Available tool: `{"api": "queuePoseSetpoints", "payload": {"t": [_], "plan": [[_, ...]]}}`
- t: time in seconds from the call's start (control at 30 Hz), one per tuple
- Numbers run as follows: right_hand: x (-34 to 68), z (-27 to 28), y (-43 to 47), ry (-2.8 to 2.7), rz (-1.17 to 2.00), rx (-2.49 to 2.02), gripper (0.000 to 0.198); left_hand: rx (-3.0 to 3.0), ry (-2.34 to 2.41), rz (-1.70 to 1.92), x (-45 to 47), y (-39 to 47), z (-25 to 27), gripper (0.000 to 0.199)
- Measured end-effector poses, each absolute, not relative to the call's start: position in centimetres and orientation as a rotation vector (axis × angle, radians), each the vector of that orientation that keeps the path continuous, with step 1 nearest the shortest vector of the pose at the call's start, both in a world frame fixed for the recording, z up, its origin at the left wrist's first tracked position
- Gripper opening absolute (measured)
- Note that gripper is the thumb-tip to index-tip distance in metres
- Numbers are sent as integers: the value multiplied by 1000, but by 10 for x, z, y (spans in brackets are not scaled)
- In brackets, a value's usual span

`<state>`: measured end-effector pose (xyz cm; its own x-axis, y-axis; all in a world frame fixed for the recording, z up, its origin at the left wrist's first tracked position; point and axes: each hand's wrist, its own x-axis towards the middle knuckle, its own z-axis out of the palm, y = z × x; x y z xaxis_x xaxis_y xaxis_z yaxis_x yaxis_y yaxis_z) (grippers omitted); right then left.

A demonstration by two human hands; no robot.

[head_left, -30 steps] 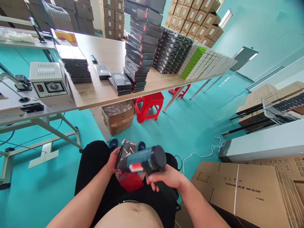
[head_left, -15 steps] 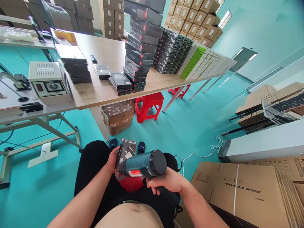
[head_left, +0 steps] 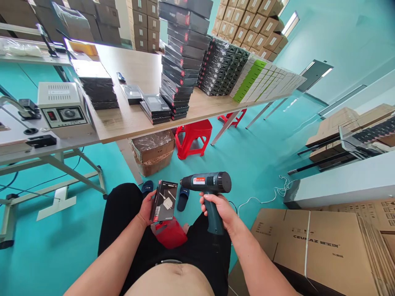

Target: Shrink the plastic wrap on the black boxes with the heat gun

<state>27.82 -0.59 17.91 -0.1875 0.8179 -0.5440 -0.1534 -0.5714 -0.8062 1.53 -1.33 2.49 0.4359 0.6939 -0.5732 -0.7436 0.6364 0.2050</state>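
Held upright over my lap is a black retail box (head_left: 166, 201) with a white charger and cable printed on its front. My left hand (head_left: 146, 209) is closed round its left edge. My right hand (head_left: 219, 209) wraps the handle of a dark green heat gun (head_left: 208, 182), whose nozzle points left toward the box's upper right corner, a small gap away. Its cord is partly hidden behind my leg. Below the box a red stool seat (head_left: 171, 233) shows between my thighs.
A wooden table (head_left: 135, 61) ahead carries tall stacks of black boxes (head_left: 182, 61) and rows of white boxes (head_left: 271, 80). A grey control unit (head_left: 63, 107) sits at left. Red stools (head_left: 194, 137) and a carton (head_left: 154, 152) stand below; flattened cardboard (head_left: 308, 242) is at right.
The heat gun has moved up and to the right, from across the box's lower part to beside its upper right. The box front is now uncovered, with my left hand almost still.
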Motion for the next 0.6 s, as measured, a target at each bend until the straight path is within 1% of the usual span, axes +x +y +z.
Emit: {"api": "queuePoseSetpoints", "payload": {"t": [0.17,0.33,0.4,0.53,0.6], "plan": [[294,180,-18,-945,1959,-1386,30,-72,657,893,15,-12,23,45],[308,183,-39,-1173,2241,-1421,32,-68,653,941,15,-13,24,42],[308,181,-41,-1167,2208,-1419,32,-74,666,955,16,-13,24,42],[304,178,-40,-1060,2009,-1449,33,-82,670,944,15,-12,24,42],[304,180,-43,-1082,2058,-1454,32,-88,659,944,14,-11,24,42]]}}
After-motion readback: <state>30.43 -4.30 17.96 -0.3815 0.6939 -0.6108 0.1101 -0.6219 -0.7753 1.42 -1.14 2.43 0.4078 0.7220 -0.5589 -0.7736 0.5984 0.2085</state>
